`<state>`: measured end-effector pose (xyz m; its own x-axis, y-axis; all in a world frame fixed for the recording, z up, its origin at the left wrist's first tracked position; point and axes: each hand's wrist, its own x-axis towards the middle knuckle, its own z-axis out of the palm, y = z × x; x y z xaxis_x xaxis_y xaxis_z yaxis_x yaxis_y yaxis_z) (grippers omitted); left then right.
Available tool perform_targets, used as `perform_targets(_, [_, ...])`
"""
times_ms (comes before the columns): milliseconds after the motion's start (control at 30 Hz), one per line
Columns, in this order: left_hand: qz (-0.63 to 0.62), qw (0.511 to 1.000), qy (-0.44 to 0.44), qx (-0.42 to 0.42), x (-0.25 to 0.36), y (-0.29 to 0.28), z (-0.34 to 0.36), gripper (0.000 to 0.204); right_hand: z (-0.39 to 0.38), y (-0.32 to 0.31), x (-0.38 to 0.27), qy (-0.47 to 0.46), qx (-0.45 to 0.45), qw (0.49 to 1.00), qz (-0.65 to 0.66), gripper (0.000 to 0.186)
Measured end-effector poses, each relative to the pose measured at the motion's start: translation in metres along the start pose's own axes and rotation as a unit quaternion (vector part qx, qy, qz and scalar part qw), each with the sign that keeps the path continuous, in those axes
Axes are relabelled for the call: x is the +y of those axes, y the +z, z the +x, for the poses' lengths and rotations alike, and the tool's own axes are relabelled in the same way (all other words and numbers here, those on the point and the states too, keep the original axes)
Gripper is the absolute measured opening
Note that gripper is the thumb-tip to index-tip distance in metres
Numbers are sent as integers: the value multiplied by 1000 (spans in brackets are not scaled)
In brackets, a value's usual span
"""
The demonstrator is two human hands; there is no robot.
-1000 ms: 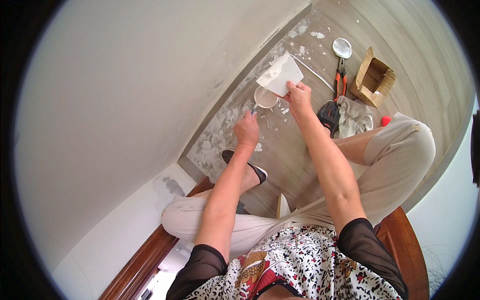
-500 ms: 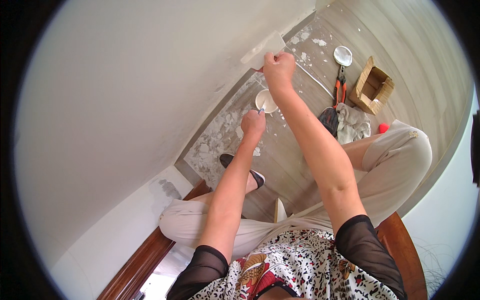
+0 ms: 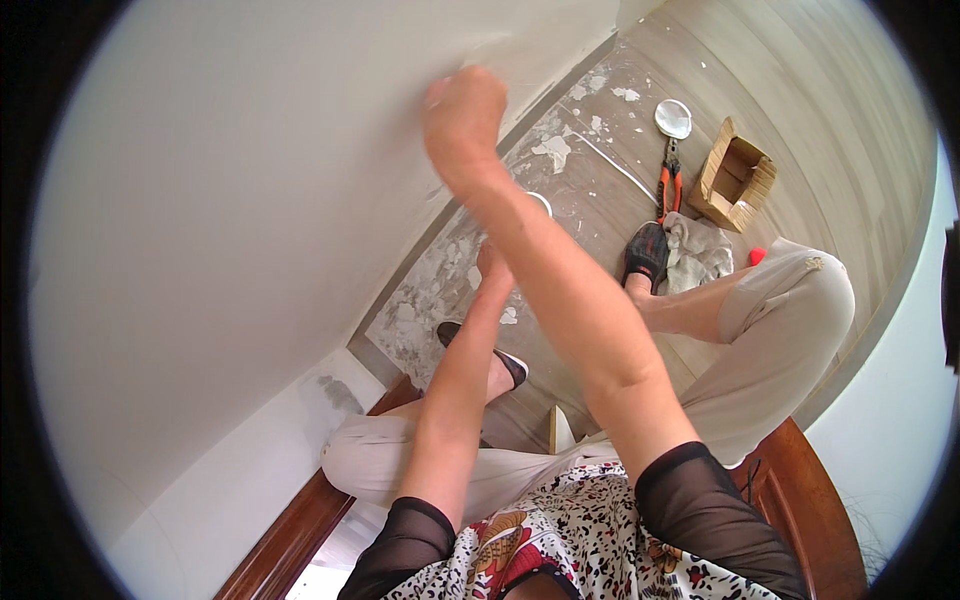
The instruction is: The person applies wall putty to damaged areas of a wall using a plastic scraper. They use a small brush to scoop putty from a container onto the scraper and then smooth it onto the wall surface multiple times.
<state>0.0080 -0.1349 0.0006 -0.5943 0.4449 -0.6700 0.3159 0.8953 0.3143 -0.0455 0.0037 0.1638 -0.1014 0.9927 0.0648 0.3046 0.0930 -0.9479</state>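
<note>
My right hand [image 3: 466,122], blurred, is raised against the pale wall [image 3: 270,190] with its fingers curled closed. A pale, flat putty scraper [image 3: 490,48] shows faintly beyond its knuckles; its handle is hidden in the fist. Lower down, my left hand [image 3: 492,264] is held close to a white cup [image 3: 540,202]. The right forearm crosses in front and covers most of the cup and the left fingers. What the left hand grips is hidden now.
White flakes [image 3: 552,150] litter the floor along the wall's base. To the right lie a white round lid [image 3: 673,119], orange-handled pliers [image 3: 669,185], an open cardboard box [image 3: 733,178], a grey rag [image 3: 697,250] and a white strip [image 3: 615,165]. Wooden trim [image 3: 290,530] runs at lower left.
My right hand has moved left and up along the wall with the scraper. Its forearm now covers much of the cup. The left hand has dropped slightly left and lower.
</note>
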Motion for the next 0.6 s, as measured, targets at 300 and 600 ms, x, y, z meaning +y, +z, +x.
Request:
perform_targets(300, [43,997,12,61,-12,2,0,42,-32,-71,39,16,-2,1000,-4,14])
perform_targets(600, [46,994,65,72,-24,17,15,40,20,-21,140,54,-1,995,-89,17])
